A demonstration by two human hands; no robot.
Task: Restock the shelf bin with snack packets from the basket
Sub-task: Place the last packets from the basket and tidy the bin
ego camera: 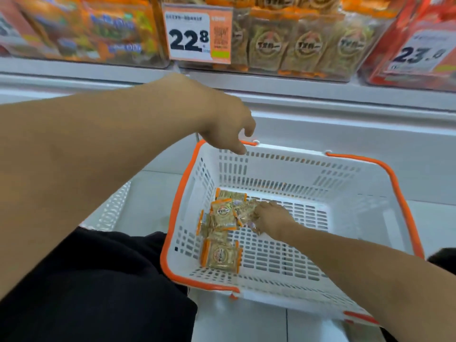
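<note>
A white basket (345, 218) with an orange rim stands on the floor below the shelf. Several tan snack packets (222, 218) with orange ends lie in its left half. My right hand (269, 218) is down inside the basket, its fingers curled onto a packet (246, 209) near the middle of the pile. My left hand (227, 124) hangs above the basket's far left corner with its fingers loosely bent and nothing in it. The clear shelf bin (283, 45) above holds upright packets of the same kind.
A price tag reading 22.8 (198, 35) hangs on the bin's left front. Another clear bin (81, 28) with orange bags is at upper left, and a red-packed bin (417, 45) at upper right. The white shelf ledge (320, 95) runs across.
</note>
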